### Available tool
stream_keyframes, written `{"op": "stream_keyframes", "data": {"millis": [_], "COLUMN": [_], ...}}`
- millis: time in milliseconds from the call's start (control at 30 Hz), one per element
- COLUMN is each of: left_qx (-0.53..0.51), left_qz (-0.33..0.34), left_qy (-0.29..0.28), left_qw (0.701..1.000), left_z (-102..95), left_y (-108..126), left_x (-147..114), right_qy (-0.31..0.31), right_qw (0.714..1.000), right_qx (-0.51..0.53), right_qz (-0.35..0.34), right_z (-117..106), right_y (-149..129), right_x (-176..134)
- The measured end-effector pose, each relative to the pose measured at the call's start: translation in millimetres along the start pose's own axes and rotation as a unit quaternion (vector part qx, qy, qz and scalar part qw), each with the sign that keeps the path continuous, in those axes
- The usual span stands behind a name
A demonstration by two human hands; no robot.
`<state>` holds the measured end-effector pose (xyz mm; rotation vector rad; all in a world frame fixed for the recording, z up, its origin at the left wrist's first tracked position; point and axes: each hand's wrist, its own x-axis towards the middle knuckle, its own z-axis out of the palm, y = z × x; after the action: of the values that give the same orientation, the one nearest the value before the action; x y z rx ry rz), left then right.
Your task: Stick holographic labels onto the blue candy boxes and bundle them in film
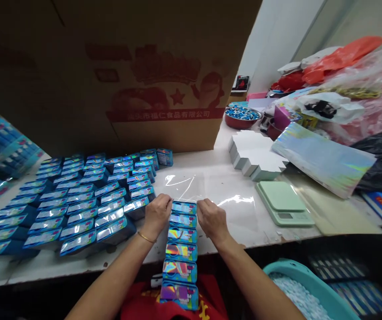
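A single row of small shiny blue boxes (182, 252) runs from the table edge toward my body, over a red garment. At the far end of the row, my left hand (158, 213) pinches the left side of a clear plastic film (191, 184). On the opposite side my right hand (213, 220) pinches the film too, its fingers closed beside the last box. Glare shows the film spread over the white table beyond both hands. Left of my left hand stand several rows of similar blue boxes (80, 208).
A large cardboard carton (177, 133) stands behind the boxes. To the right are a green scale (284, 202), stacked white cards (255, 149), a holographic sheet (324, 158) and a bowl of wrapped pieces (242, 123). A turquoise basin (274, 266) sits below the table's edge.
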<state>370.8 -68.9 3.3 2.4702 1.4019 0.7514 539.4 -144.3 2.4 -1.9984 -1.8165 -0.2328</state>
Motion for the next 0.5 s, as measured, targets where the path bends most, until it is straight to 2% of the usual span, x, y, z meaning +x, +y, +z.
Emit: {"op": "stream_keyframes", "data": {"millis": [133, 267, 367, 433, 500], "left_qx": [-0.044, -0.044, -0.068, -0.070, -0.048], "left_qz": [0.012, 0.059, 0.038, 0.007, -0.025], "left_qy": [0.045, 0.041, 0.058, 0.060, 0.041], "left_qw": [0.998, 0.996, 0.995, 0.996, 0.998], "left_z": [3.8, 8.9, 18.5, 25.6, 30.8], "left_y": [-3, -9, -14, -17, -21], "left_x": [-11, -36, -48, -50, -49], "right_qy": [0.085, 0.132, 0.135, 0.105, 0.066], "right_qw": [0.995, 0.986, 0.990, 0.994, 0.995], "right_qx": [-0.014, -0.022, -0.020, -0.031, -0.042], "right_qz": [-0.056, -0.097, -0.033, 0.031, 0.062], "right_z": [8, 18, 30, 37, 43], "right_y": [0, -1, -3, -4, -3], "right_x": [-18, -38, -46, -46, -44]}}
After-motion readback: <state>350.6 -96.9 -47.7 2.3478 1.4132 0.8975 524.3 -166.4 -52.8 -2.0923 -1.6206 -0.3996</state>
